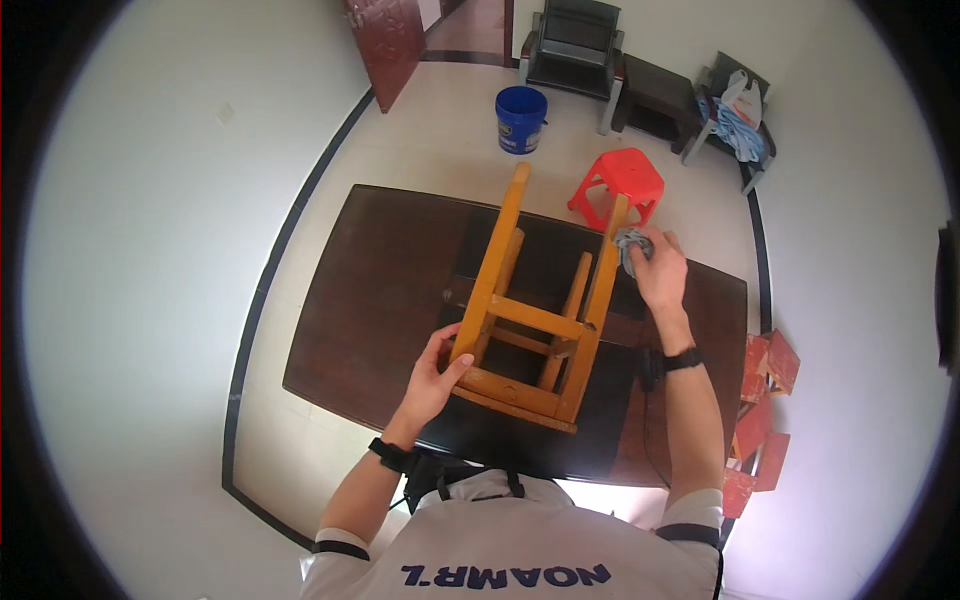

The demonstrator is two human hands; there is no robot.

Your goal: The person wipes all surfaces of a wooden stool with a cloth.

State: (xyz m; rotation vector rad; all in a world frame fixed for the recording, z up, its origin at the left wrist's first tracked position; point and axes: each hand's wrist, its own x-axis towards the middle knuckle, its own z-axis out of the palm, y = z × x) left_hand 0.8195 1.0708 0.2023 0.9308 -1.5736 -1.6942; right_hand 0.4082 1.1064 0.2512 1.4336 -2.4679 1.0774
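A yellow-brown wooden stool [537, 317] rests on the dark wooden table [367, 292], its seat edge towards me and its legs pointing away. My left hand [433, 379] grips the stool at the base of its left leg, thumb on the near side and fingers around the outside. A crumpled grey cloth [634, 249] is bunched in the fingers of my right hand [661, 271]. The cloth touches the outer side of the right leg near its far end. Worn patches and scuffs show on the stool's wood.
Beyond the table stand a red plastic stool [631, 174] and a blue bucket [521, 120]. Dark chairs [576, 45] flank a low side table [656, 90] along the back wall; one holds a plastic bag [742, 100] and blue fabric. Worn red wooden pieces [754, 424] lie at the right.
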